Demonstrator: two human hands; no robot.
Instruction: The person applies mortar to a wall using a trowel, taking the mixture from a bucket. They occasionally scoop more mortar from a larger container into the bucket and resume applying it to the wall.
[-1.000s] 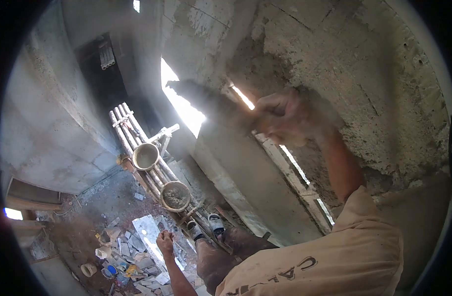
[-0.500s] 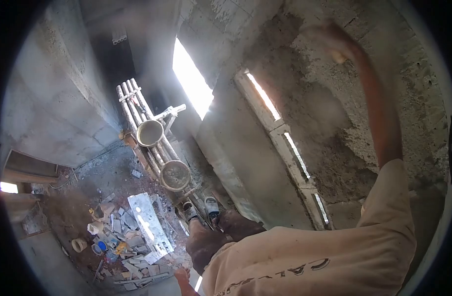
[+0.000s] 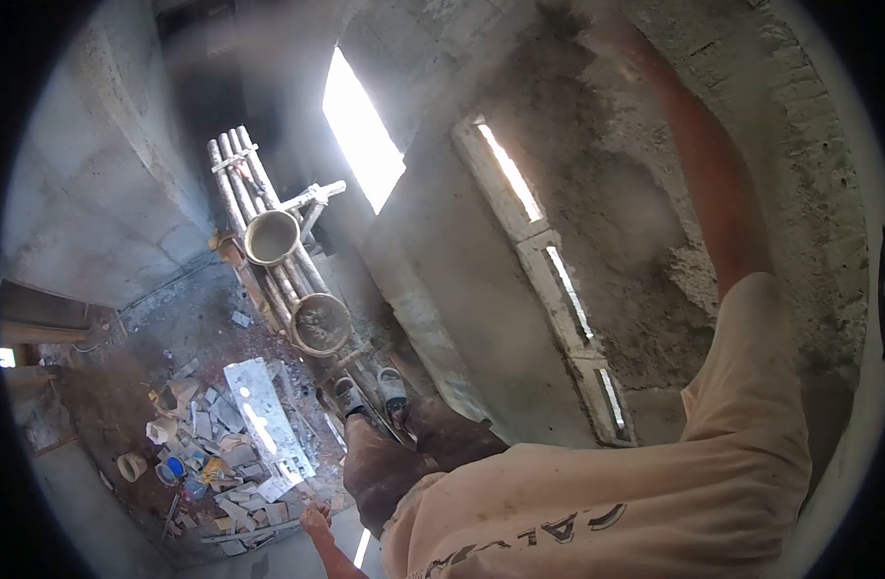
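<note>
My right hand [image 3: 618,46] is raised against the rough wall [image 3: 645,207], near its top. Motion blur smears its fingers, and I cannot make out what it holds, if anything. Dark, damp-looking mortar [image 3: 607,174] covers part of this wall, beside paler rough patches. My left hand [image 3: 316,519] hangs low at my side with its fingers curled in, and no object shows in it. On the pole scaffold in front of my feet stand two round pans: the nearer pan [image 3: 321,324] has grey mortar in it, and the farther pan [image 3: 272,237] has a greyish inside.
My feet [image 3: 391,386] are on the narrow scaffold of poles [image 3: 232,179]. Below lie a pale board [image 3: 259,415], broken rubble [image 3: 235,458] and several buckets [image 3: 132,467]. A bright window opening [image 3: 360,130] and a block column with narrow slits [image 3: 549,261] are in the wall.
My right hand has moved up and left along the wall, and its arm is more outstretched. The view has shifted slightly, so the scaffold and pans appear farther left and higher.
</note>
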